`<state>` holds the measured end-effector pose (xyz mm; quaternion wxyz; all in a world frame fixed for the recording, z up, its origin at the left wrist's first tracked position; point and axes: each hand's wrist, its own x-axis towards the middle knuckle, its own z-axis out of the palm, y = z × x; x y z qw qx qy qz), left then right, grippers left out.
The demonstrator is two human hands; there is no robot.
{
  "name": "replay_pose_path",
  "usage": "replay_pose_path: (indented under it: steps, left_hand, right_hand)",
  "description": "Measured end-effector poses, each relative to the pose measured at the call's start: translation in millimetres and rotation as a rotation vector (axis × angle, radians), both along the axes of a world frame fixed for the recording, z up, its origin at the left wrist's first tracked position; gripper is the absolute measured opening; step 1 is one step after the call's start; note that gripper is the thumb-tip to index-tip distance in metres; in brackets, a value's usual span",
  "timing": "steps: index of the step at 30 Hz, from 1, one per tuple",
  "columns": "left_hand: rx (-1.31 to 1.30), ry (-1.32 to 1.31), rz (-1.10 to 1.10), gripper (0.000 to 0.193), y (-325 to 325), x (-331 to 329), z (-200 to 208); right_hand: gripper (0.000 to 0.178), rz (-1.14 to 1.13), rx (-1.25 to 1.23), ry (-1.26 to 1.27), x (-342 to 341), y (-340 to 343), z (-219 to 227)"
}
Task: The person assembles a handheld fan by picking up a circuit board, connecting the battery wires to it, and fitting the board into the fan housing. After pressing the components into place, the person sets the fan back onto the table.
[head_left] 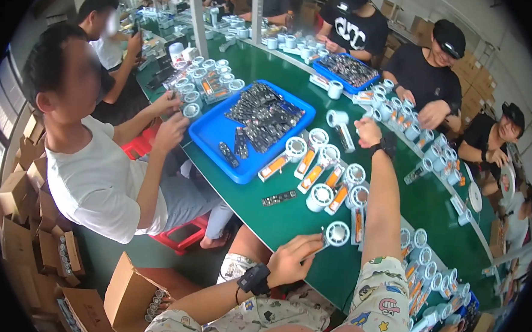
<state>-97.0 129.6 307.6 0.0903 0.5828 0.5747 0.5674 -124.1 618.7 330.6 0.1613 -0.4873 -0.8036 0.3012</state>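
Observation:
My left hand (pixel 291 259) is closed on the handle end of a light-blue fan housing (pixel 337 233), whose round slotted head points away from me at the table's near edge. My right arm stretches far across the table, and my right hand (pixel 369 133) has its fingers curled together. Whatever they hold, if anything, is hidden; a pale-blue piece lies just beyond. Left of that hand rests a fan housing with a dark board in its handle (pixel 343 136). Between my hands stand several fan housings (pixel 320 196) with orange strips in their handles. One loose circuit board (pixel 279 198) lies left of them.
A blue tray (pixel 239 175) holding many circuit boards sits left of centre, with a second blue tray (pixel 359 88) farther off. More fan housings (pixel 420 258) crowd the right. A person in a white shirt (pixel 97 175) works at my left; others sit across the green table (pixel 245 210).

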Motion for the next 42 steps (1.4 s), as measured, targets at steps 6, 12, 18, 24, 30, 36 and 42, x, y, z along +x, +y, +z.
replay_pose_path:
  steps: [6, 12, 18, 24, 30, 36, 42]
  left_hand:
    - [0.003, -0.018, 0.119, 0.039, 13, -8, -1]
    - [-0.032, -0.158, 0.129, 0.047, 12, -10, 5]
    - [-0.005, 0.077, 0.203, 0.051, -6, -51, 2]
    - [-0.316, 0.587, 0.342, 0.045, 44, -129, -6]
    - [-0.644, 0.330, 0.181, 0.049, 43, -186, -25]
    - [-0.471, 0.391, 0.316, 0.047, 36, -140, -18]
    - [-0.076, -0.290, -0.049, 0.039, -41, -38, 1]
  right_hand:
    - [0.022, -0.020, -0.261, 0.702, 71, -164, 135]
    - [0.034, 0.120, 0.504, 0.319, 183, -441, 87]
    - [0.025, 0.048, 0.356, 0.080, 225, -507, 0]
    - [0.038, 0.091, 0.295, 0.013, 212, -487, 6]
    - [0.045, 0.097, 0.287, 0.099, 209, -481, -4]
    - [0.046, 0.081, 0.205, 0.251, 228, -473, -2]
    - [0.033, -0.079, 0.040, 0.506, 228, -460, -12]
